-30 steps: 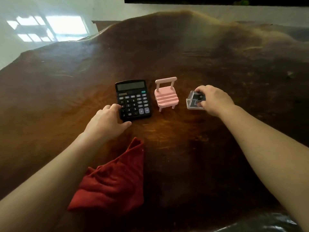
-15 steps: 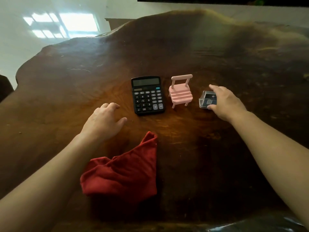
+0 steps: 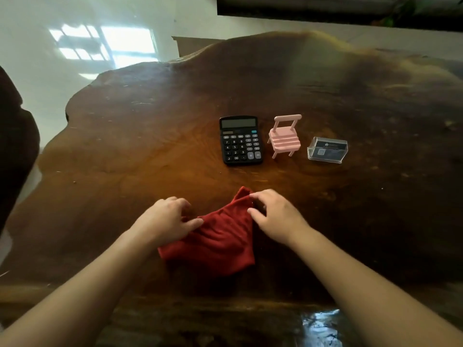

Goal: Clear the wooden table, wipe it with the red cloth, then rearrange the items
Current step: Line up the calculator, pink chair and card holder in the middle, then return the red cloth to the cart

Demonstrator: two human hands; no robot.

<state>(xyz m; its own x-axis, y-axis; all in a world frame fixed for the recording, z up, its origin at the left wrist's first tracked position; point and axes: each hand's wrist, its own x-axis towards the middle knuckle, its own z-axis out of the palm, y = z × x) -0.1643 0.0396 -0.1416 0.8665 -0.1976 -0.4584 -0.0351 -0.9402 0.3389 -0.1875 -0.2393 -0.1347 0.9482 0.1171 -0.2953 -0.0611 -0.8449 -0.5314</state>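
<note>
A crumpled red cloth lies on the near middle of the dark wooden table. My left hand pinches its left edge between thumb and fingers. My right hand grips its upper right corner. Farther back stand three items in a row: a black calculator, a small pink toy chair upright to its right, and a clear plastic card holder with dark cards at the right end. Neither hand touches these.
The table has an irregular natural edge; pale floor shows beyond its left and far sides. A dark seat stands at the left edge. A glossy reflection shows on the near table rim.
My left hand left the calculator and my right hand let go of the card holder. Both drew back to the red cloth and took hold of it.
</note>
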